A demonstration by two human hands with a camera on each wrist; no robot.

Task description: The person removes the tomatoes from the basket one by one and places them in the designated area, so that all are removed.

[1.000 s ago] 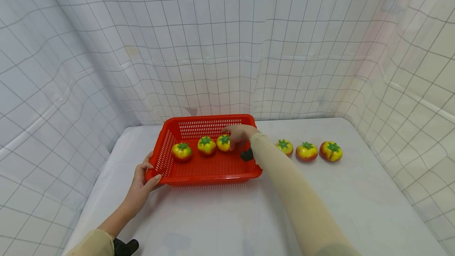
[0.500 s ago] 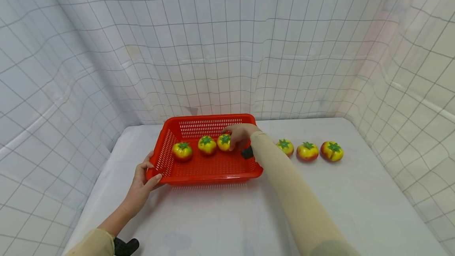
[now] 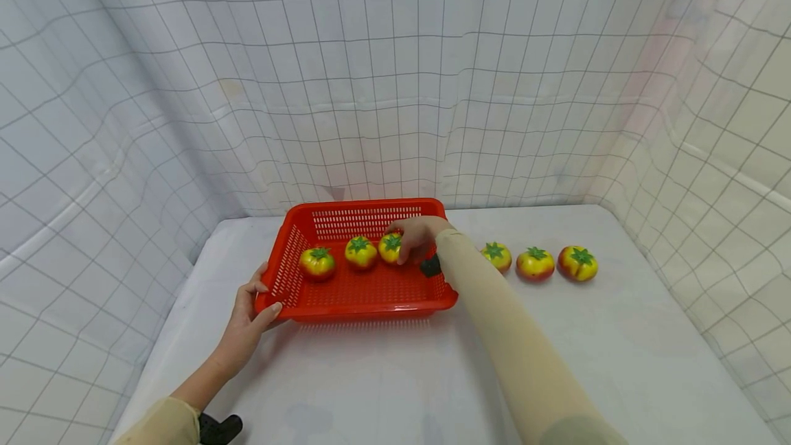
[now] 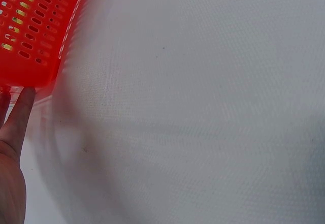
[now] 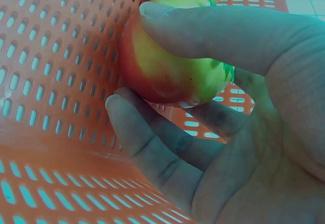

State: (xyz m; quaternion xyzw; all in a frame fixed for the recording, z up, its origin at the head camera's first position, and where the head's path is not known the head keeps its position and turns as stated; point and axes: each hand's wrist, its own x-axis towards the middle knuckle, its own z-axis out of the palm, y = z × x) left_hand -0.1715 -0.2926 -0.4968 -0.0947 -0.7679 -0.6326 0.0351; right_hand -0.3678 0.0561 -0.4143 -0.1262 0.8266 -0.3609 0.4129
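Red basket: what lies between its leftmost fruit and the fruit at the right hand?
One more yellow-red fruit lies there inside the red basket, as the head view shows.

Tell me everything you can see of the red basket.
The red basket is a shallow rectangle with rounded corners, a smooth, glossy rim and walls pierced by rows of short slots; it looks like plastic. It stands open side up on the white-covered table. Three red-and-yellow fruits with green tops sit inside. The left hand grips its near left corner. The right hand holds the rightmost fruit within it; whether those fingers touch the basket is unclear.
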